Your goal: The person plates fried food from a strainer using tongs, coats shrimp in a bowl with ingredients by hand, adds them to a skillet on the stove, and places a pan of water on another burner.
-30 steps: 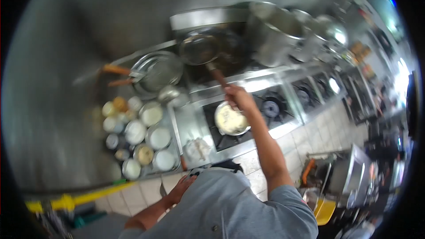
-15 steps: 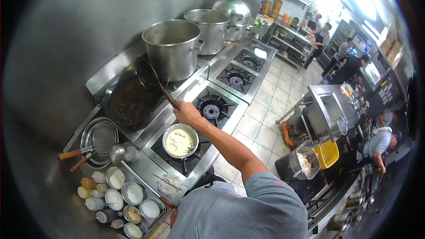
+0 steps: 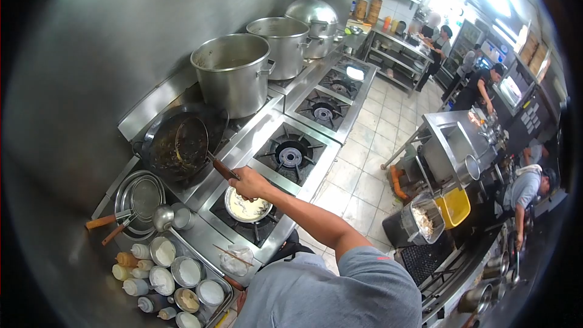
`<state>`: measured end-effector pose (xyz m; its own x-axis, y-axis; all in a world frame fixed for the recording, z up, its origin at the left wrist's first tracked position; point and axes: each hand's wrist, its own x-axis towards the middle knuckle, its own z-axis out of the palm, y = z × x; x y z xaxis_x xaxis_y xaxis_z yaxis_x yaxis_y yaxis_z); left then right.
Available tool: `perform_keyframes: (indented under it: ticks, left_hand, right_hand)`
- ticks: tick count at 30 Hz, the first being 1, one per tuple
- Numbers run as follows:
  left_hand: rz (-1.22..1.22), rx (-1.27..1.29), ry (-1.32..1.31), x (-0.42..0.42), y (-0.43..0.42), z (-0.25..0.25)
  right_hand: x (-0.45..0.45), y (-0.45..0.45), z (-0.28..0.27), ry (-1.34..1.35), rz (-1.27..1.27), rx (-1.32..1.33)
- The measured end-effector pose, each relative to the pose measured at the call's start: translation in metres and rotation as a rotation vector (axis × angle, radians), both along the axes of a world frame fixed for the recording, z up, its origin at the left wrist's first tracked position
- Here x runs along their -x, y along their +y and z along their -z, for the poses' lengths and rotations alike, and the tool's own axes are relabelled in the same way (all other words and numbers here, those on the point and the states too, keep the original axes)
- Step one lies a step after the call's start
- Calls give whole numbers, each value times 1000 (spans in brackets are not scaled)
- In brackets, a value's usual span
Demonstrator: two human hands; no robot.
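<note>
My right hand is closed round the wooden handle of a round strainer, whose bowl lies over the dark wok at the back of the stove. Dark bits show in the wok and through the mesh. Just below my right hand, a pan of pale, creamy food sits on the front burner, partly covered by the hand. At the lower edge of my shirt, beside the tray, only a sliver of my left arm or hand shows; its fingers are hidden.
Large steel pots stand behind the burners. Bowls and squeeze bottles fill a tray at lower left, below two strainers and a ladle. A bin, a yellow tub and several people are at right.
The strainer has moved down and left from the wok's right side to over its contents. My right hand has moved down, nearer the pan of pale food.
</note>
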<state>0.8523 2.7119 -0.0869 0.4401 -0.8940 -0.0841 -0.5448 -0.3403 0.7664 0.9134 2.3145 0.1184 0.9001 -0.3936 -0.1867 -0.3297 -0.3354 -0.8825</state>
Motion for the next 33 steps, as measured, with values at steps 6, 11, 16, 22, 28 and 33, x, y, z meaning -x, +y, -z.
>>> perform_keyframes:
  ticks: [6,11,16,22,28,33]
  left_hand:
    - [6,-21,4,1,3,-1]
    - [13,-37,7,2,5,0]
    - [20,-62,14,2,4,-2]
    - [25,-142,33,-3,-7,-11]
    - [64,-358,67,-7,-28,-32]
    - [170,-576,59,-2,-74,-46]
  right_hand:
    - [2,21,-8,-55,-36,-215]
    - [-9,34,-1,-86,-61,-325]
    - [-24,52,2,-114,-17,-519]
    - [-46,67,10,-203,7,-712]
    - [-55,61,18,-211,-49,-665]
    - [-41,31,14,-273,-83,-906]
